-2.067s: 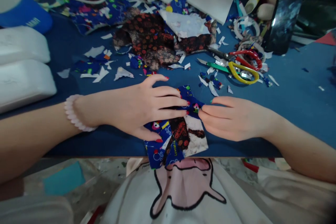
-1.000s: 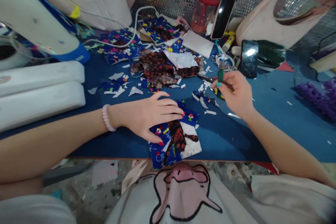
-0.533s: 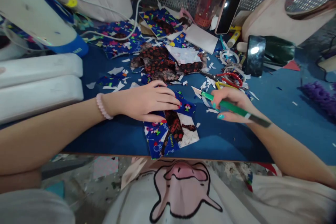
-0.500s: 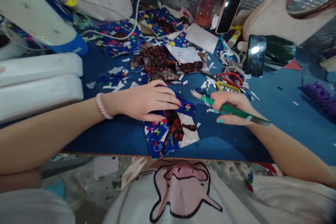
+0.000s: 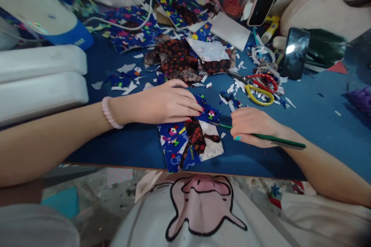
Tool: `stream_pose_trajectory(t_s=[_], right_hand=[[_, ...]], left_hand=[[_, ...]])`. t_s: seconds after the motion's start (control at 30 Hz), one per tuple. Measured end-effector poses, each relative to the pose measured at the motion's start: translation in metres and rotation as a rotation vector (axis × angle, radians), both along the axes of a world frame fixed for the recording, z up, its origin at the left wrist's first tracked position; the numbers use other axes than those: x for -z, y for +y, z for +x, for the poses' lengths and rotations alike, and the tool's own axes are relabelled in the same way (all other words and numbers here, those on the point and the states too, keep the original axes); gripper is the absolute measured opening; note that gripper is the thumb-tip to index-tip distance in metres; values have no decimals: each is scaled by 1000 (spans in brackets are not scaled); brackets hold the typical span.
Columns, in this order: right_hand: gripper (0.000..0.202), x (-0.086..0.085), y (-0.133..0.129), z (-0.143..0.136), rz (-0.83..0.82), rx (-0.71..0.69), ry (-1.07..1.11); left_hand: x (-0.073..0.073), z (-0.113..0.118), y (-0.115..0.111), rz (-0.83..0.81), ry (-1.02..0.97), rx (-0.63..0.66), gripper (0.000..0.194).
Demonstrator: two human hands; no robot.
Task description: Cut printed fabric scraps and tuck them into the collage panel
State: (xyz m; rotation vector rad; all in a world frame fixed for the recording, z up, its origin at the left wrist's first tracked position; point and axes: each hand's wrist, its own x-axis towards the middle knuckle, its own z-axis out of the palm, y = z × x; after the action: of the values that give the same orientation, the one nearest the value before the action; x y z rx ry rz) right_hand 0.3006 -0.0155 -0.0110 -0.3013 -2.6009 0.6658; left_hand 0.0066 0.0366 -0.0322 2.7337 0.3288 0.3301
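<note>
Some patchwork (image 5: 174,146) hides under the left hand (image 5: 174,102), laid flat; right hand (image 5: 253,125) clamps a slim green tool (image 5: 284,141), midsection covered, tip hard to make out.

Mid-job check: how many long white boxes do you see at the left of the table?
2. The nearer box lies at the left; the farther box lies just beyond it. The frame's edge cuts both off, so more may be hidden there.
</note>
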Motion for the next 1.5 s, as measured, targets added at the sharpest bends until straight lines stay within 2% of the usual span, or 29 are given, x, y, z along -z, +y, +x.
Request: stream_pose_trajectory(t_s=[0.13,0.27,0.37,0.6,0.8,0.97,1.33,1.5], right_hand=[[24,-3,2,3,64,-29,-33],[21,-2,1,3,94,-27,-57],[24,-3,0,2,85,-17,-89],[28,-12,1,1,-6,-48,-138],[28,-10,0,0,-22,-22,-144],[32,-15,1,1,-92,-24,-162],[37,-19,0,6,-138,-19,-205],[32,-25,0,7,-93,-5,-177]], left_hand=[[0,0,-2,27,-26,-4,36],[-1,0,-3,112,-45,53,48],[-3,2,-5,172,-29,45,54],[-6,9,-10,86,-41,-31,51],[-6,13,-9,176,-2,-56,50],[-7,13,-11,160,-3,-75,50],[-3,10,-10,208,-16,-66,50],[-2,10,-10,230,-42,-51,49]])
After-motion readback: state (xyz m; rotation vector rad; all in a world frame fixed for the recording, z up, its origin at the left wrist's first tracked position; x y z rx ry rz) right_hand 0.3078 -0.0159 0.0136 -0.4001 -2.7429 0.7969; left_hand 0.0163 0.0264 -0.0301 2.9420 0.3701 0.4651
